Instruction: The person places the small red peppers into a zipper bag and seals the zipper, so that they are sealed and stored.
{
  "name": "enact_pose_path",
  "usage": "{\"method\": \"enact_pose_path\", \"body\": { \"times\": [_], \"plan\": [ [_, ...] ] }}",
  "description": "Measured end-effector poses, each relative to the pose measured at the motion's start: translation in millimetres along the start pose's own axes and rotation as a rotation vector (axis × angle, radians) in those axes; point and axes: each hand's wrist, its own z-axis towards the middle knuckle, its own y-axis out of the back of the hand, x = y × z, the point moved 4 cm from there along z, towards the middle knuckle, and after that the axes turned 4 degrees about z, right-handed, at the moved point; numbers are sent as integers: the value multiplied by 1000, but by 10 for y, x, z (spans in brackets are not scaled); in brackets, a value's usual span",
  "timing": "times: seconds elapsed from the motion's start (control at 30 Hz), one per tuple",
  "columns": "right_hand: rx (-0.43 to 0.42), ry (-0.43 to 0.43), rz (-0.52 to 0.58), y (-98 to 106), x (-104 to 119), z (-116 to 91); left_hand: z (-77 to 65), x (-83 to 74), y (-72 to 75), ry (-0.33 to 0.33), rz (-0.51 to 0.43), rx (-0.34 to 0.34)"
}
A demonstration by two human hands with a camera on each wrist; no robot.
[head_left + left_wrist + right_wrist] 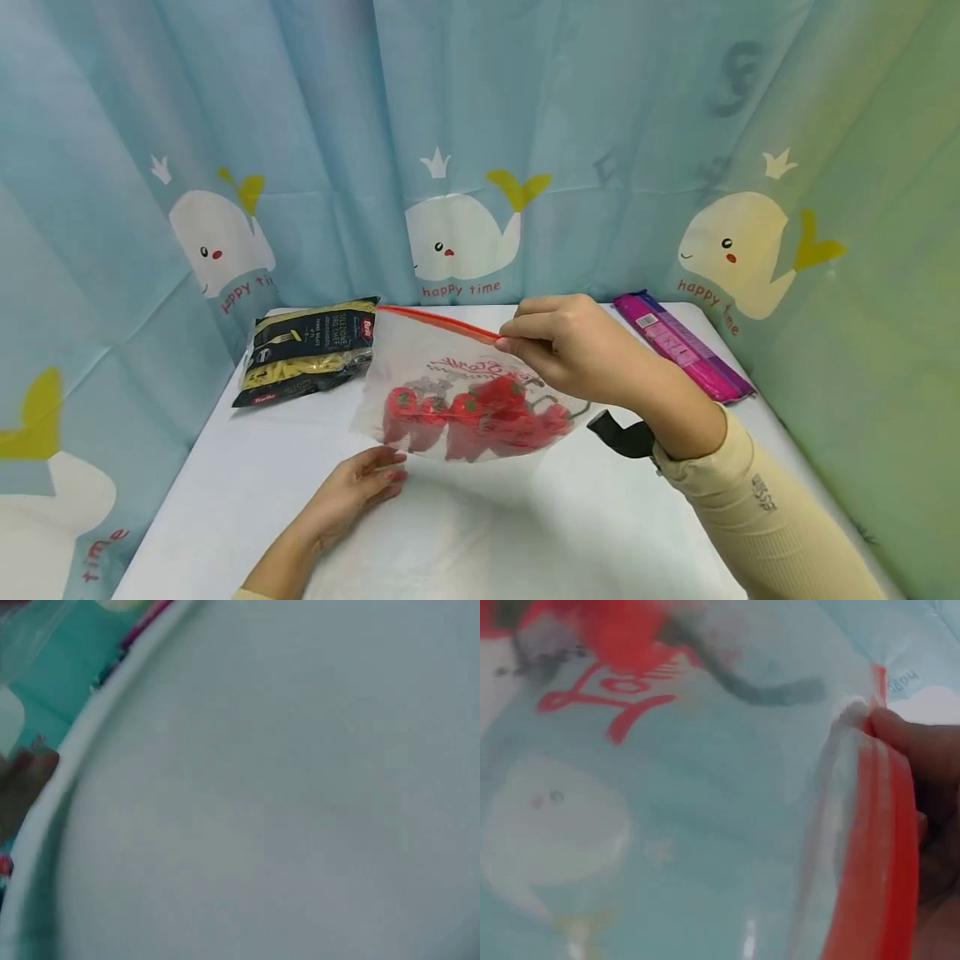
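Note:
A translucent zip bag (420, 350) with a red zip strip hangs over the table, several red peppers (498, 404) with green stems inside it. My right hand (573, 350) pinches the bag's top edge at its right end, by the strip. In the right wrist view the fingers (922, 750) grip the bag beside the red zip strip (885, 847). My left hand (360, 487) is low over the table, fingers loosely bent and holding nothing, just below the bag's lower left corner. Only part of that hand (26, 784) shows, blurred, in the left wrist view.
A black and yellow pasta packet (311, 350) lies at the back left of the white table (465, 533). At the back right lies a pink and purple packet (682, 346). A black wrist mount (622, 435) sticks out by the right wrist. Curtains with printed whales (465, 237) surround the table.

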Motion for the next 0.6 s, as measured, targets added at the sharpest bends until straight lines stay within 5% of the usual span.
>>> {"method": "enact_pose_path", "body": {
  "times": [0.1, 0.17, 0.27, 0.37, 0.5, 0.6],
  "plan": [
    [-47, -86, 15, -12, -85, -63, 69, -107, -102, -143, -130, 41],
    [-85, -184, 29, -32, -184, -151, 59, -199, -112, -175, -170, -27],
    [-122, -408, 63, -80, -391, -373, 22, -327, -81, -157, -173, -215],
    [-120, -668, 140, -192, -614, -692, 41, -457, -71, -116, -54, -384],
    [-108, -979, 311, -460, -863, -1187, 157, -593, -137, -154, 295, -512],
    [-121, -1125, 439, -664, -1001, -1514, 277, -609, -218, -189, 551, -584]
  ]
}}
